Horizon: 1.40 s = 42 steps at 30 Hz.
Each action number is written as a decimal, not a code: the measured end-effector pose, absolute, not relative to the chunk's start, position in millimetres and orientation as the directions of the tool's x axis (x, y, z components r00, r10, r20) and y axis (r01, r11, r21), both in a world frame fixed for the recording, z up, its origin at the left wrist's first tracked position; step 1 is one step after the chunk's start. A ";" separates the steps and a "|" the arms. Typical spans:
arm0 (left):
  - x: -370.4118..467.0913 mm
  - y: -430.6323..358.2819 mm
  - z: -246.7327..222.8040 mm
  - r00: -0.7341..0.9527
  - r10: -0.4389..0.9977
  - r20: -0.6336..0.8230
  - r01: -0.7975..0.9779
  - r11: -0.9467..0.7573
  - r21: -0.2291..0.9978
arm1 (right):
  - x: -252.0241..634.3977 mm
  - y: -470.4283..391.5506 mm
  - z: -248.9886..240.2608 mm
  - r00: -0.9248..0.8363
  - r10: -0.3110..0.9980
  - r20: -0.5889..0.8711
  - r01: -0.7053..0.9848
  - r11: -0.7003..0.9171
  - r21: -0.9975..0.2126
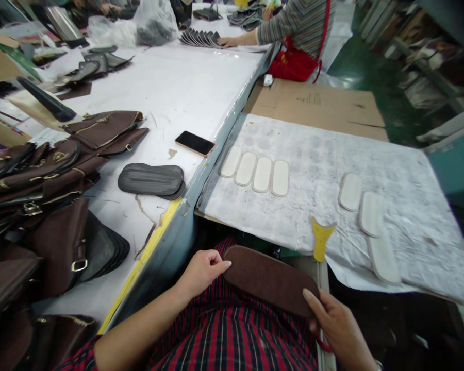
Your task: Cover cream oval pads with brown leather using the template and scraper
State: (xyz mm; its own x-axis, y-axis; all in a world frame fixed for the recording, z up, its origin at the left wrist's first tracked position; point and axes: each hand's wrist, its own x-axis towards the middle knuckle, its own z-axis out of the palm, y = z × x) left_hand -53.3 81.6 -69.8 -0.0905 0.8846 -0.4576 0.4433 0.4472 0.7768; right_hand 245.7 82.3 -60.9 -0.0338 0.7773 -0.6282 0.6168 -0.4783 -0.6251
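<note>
A long brown oval panel [270, 281], leather-like with rounded ends, lies across my lap. My left hand [206, 270] pinches its left end between thumb and fingers. At the other end my right hand [330, 317] grips it, thumb on top and fingers underneath. Just beyond the panel, a yellow fork-ended tool [322, 238] stands at the edge of the paper-covered board [305, 216]. On that board lie several white oval pieces [262, 174] in a row, with more white ovals [371, 214] to the right.
On the white table [158, 93] to my left are dark grey oval pieces [150, 179], a phone [194, 143] and a pile of brown bags [54, 206]. Cardboard [317, 105] lies behind the board. A co-worker's hand [232, 41] touches fanned dark pieces [200, 38].
</note>
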 end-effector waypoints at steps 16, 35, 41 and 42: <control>-48.2 79.5 -62.5 -0.069 0.823 -0.563 0.391 0.542 0.744 | 243.3 76.5 -60.5 -0.065 0.806 -0.589 0.574 -0.452 -0.683; -53.3 78.6 -80.3 -0.101 0.695 -0.711 0.360 0.692 0.625 | 256.8 76.1 -68.3 -0.029 0.790 -0.612 0.442 -0.539 -0.717; -56.8 77.6 -83.0 -0.100 0.667 -0.738 0.352 0.717 0.601 | 260.2 75.7 -69.7 -0.053 0.811 -0.582 0.485 -0.489 -0.725; -56.9 77.1 -83.5 -0.107 0.661 -0.743 0.354 0.723 0.593 | 260.5 76.0 -69.3 -0.058 0.816 -0.575 0.488 -0.479 -0.729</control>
State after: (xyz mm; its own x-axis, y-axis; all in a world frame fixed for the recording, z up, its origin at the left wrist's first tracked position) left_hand -56.9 77.1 -83.5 -0.1067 0.6611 -0.7427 0.3541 0.7232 0.5929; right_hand 260.5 76.0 -69.3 -0.0583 0.8160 -0.5751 0.4883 -0.4792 -0.7293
